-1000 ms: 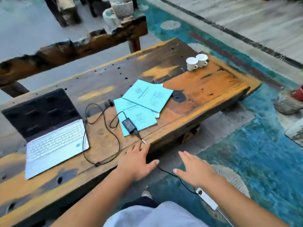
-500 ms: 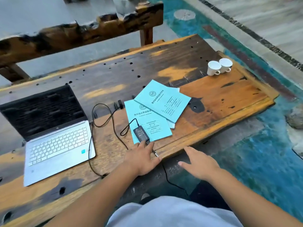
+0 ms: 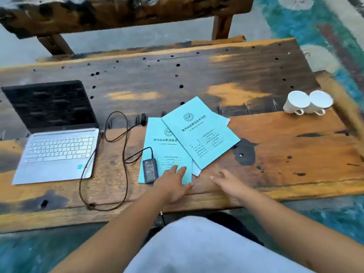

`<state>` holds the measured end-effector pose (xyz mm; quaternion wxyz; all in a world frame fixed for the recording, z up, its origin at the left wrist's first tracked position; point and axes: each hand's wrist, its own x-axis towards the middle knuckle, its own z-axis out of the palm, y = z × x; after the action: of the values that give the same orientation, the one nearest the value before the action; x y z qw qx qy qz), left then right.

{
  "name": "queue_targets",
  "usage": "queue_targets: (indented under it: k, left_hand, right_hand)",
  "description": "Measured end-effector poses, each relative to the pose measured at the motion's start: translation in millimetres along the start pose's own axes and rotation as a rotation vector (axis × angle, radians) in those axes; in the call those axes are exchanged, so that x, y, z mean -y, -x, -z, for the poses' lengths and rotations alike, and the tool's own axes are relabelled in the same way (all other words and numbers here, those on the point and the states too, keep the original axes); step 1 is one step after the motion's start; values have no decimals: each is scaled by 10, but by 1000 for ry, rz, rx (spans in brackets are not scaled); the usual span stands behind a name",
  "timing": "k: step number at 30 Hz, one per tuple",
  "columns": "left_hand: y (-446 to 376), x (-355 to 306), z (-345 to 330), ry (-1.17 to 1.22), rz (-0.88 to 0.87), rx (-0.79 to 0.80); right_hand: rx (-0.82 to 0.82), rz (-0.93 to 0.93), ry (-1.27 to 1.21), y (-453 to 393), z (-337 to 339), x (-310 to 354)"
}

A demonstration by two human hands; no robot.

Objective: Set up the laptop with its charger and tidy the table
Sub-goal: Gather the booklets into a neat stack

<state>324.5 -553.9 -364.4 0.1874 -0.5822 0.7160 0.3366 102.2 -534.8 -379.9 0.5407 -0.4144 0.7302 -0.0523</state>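
Observation:
An open silver laptop [image 3: 57,146] with a dark screen sits at the left of the wooden table [image 3: 285,154]. A black charger brick [image 3: 150,170] lies on the lower of two overlapping teal booklets [image 3: 199,133], its dark cable [image 3: 124,158] looping across the wood toward the laptop's right side. My left hand [image 3: 173,184] rests flat, fingers apart, on the lower booklet just right of the brick. My right hand [image 3: 230,184] hovers open over the table's front edge, holding nothing.
Two white cups [image 3: 307,103] lie on their sides at the table's far right. A rough wooden bench [image 3: 126,14] runs behind the table. Teal painted floor [image 3: 334,217] surrounds it. My lap in light clothing fills the bottom.
Both hands moved forward from the table's front edge; the left now lies on the lower booklet beside the charger brick. The view swung to face the table squarely.

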Motion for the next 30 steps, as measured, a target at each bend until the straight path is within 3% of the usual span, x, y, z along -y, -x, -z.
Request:
queue_targets:
  k: [4, 9, 13, 17, 24, 30]
  left_hand:
    - [-184, -195, -65, 17, 64, 39]
    - [-430, -225, -106, 81, 101, -29]
    - [-617, -79, -147, 121, 133, -64]
    - [-681, 184, -208, 225, 189, -51]
    - [-755, 459, -184, 376, 281, -124]
    - [-831, 720, -125, 302, 337, -167]
  right_hand:
    - [32, -100, -144, -324, 279, 47]
    - [28, -238, -637, -593, 258, 200]
    - [-80, -319, -925, -761, 132, 302]
    - [-168, -399, -993, -856, 28, 403]
    - [-142, -399, -1018, -961, 27, 502]
    - [-347, -324, -998, -987, 402, 280]
